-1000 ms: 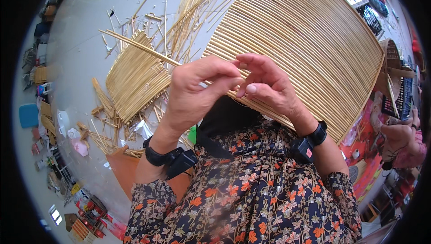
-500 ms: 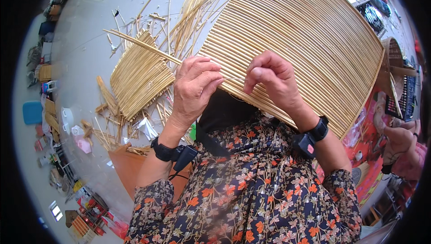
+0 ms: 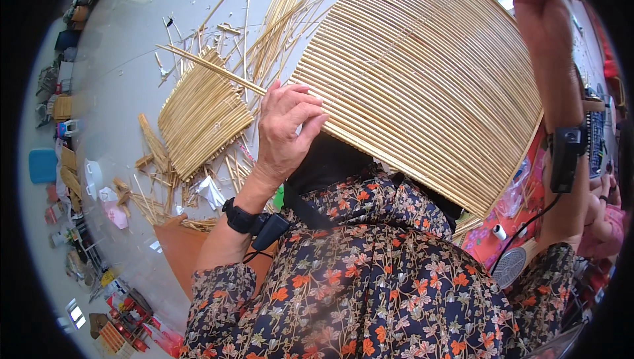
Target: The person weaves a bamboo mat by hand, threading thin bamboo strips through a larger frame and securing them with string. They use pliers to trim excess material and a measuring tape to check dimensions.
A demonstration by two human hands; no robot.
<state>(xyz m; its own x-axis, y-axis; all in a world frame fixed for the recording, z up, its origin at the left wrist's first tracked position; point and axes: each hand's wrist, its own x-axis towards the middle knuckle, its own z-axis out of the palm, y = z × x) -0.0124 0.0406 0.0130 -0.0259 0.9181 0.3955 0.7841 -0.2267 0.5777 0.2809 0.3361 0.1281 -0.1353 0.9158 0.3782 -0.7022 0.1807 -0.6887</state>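
My left hand [image 3: 285, 128] rests its curled fingers on the near edge of the big reed mat [image 3: 422, 75], filling the upper centre. My right hand [image 3: 538, 6] is raised at upper right; I cannot tell its grip.

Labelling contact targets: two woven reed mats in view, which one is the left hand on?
The left hand rests on the large mat, at its lower left edge on the lap. The small mat lies apart on the floor, untouched.
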